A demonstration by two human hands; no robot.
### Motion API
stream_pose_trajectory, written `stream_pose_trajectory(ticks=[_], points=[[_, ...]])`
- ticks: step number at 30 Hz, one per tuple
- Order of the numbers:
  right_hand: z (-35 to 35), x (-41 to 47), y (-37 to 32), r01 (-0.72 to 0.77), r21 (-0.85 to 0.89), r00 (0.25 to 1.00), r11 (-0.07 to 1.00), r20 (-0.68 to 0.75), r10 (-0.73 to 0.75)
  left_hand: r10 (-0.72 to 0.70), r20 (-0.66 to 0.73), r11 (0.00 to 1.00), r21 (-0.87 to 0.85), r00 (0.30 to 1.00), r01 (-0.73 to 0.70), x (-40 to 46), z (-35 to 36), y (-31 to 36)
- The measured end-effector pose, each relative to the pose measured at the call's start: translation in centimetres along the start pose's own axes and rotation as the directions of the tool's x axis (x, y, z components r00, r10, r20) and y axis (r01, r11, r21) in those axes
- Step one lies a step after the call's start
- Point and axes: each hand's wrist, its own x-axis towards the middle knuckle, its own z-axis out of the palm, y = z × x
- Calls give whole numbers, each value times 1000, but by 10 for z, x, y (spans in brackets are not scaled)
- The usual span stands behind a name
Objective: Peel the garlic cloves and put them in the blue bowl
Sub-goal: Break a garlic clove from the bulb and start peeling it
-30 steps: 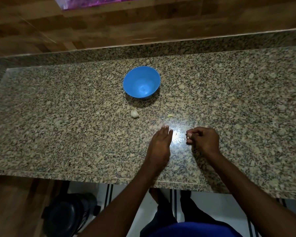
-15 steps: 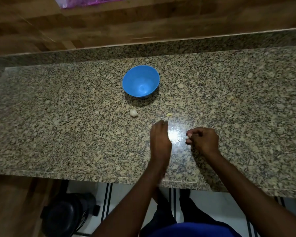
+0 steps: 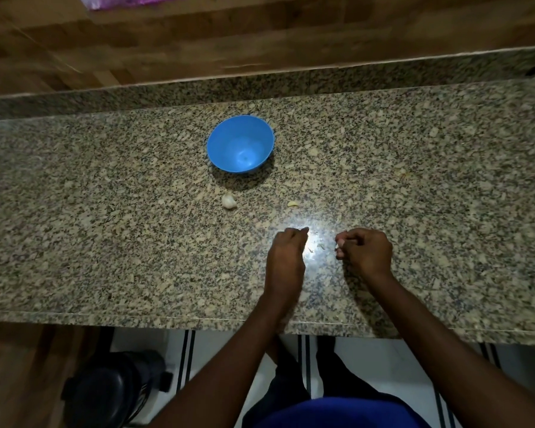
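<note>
Head camera, looking down on a speckled granite counter (image 3: 105, 242) from the person's own standpoint.

A blue bowl (image 3: 240, 144) stood upright toward the back of the counter, mouth open to the camera. Its inside looked empty, so no peeled clove appeared to have gone in yet.

In front of the bowl, apart from it, lay a white garlic clove (image 3: 229, 201) that seemed to be in its skin and untouched. It was plump, with its long axis running roughly toward and away from the person, narrower end toward the bowl, though that was hard to tell at this size. To its right lay a small yellowish scrap (image 3: 292, 204), possibly peel.

Nearer the person, the right hand (image 3: 365, 253) had its fingers curled and pinched together on a small pale piece, most likely a second clove (image 3: 339, 242). Only a sliver showed at the fingertips, so its direction could not be told.

The left hand (image 3: 286, 254) hovered just left of it, fingers curled inward; whether they held anything could not be seen. Between the two hands, tiny pale flakes (image 3: 317, 248) lay in the glare on the stone.

Judging from this, peeling was at an early stage: one clove in hand, one waiting, none delivered.
</note>
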Motion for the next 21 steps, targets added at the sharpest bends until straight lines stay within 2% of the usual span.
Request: stream_pose_trajectory(ticks=[4,8,10,13,16,19,21], points=[[0,0,2,-16,-16,1000,1000,12,16,81,92,996,27,992,-84,17,-6,13],[-2,-1,2,-28,-28,999,999,28,29,291,241,929,161,926,-334,16,1,11],[-2,1,4,-24,-31,999,999,34,25,366,266,884,202,892,-423,9,-2,4],[-1,2,6,-25,-30,999,999,38,26,404,281,857,216,870,-468,-1,-12,-4],[0,-2,4,-28,-22,999,999,36,29,326,285,872,278,902,-403,1,-19,-5],[3,-4,2,-27,-4,998,1000,59,27,103,197,915,366,975,-171,2,-24,-2],[6,-7,2,-43,33,995,999,89,39,-41,89,940,342,995,8,-3,-28,-5]])
